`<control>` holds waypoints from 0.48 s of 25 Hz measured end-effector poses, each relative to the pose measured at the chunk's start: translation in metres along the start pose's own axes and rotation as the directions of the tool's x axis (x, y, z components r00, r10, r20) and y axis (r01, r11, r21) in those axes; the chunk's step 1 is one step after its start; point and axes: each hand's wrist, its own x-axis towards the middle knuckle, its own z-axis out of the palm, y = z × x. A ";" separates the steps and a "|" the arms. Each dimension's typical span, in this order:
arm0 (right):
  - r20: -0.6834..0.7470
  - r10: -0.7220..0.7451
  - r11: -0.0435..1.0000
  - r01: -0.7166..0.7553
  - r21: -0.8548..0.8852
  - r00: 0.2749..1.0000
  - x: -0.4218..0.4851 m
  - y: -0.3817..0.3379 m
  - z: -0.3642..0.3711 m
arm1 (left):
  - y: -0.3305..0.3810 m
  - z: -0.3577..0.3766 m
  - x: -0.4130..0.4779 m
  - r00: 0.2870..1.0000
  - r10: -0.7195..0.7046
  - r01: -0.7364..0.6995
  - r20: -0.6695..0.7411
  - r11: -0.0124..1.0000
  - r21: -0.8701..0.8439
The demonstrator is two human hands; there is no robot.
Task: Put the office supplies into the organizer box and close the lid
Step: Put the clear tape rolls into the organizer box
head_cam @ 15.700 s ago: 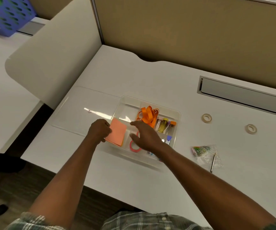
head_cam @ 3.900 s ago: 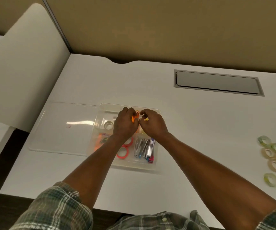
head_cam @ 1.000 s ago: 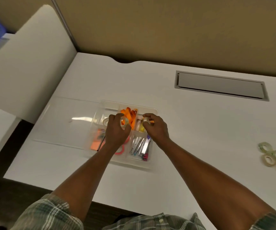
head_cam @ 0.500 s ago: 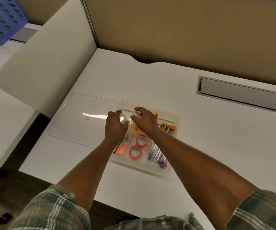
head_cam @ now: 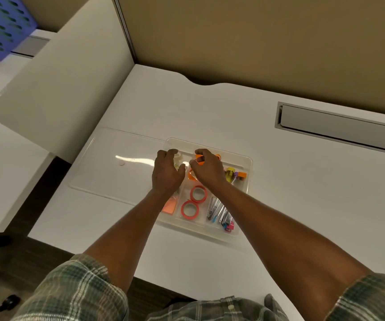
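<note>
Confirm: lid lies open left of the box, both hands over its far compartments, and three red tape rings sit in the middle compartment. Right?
Not quite. The head view shows two red tape rings in the middle compartment, not three. The rest holds: the lid lies open left of the box, with the left hand and right hand over its far compartments.

Clear organizer box (head_cam: 248, 174) holds supplies; lid (head_cam: 117, 165) lies open leftward.

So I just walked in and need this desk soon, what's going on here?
A person is packing office supplies into a clear organizer box on the white desk. Both hands work at its far compartments: the left hand on a small pale tape roll, the right hand over orange items. The lid lies flat, open.
</note>
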 end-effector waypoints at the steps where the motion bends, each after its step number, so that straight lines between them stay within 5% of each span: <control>1: -0.017 -0.001 1.000 0.001 0.002 1.000 -0.003 0.004 -0.006 | 0.007 0.003 -0.002 1.000 0.020 -0.020 0.003 1.000 -0.011; 12: -0.242 0.088 0.996 -0.089 0.006 0.966 -0.056 0.099 -0.139 | 0.144 0.089 -0.044 0.950 0.273 -0.263 0.150 0.961 -0.083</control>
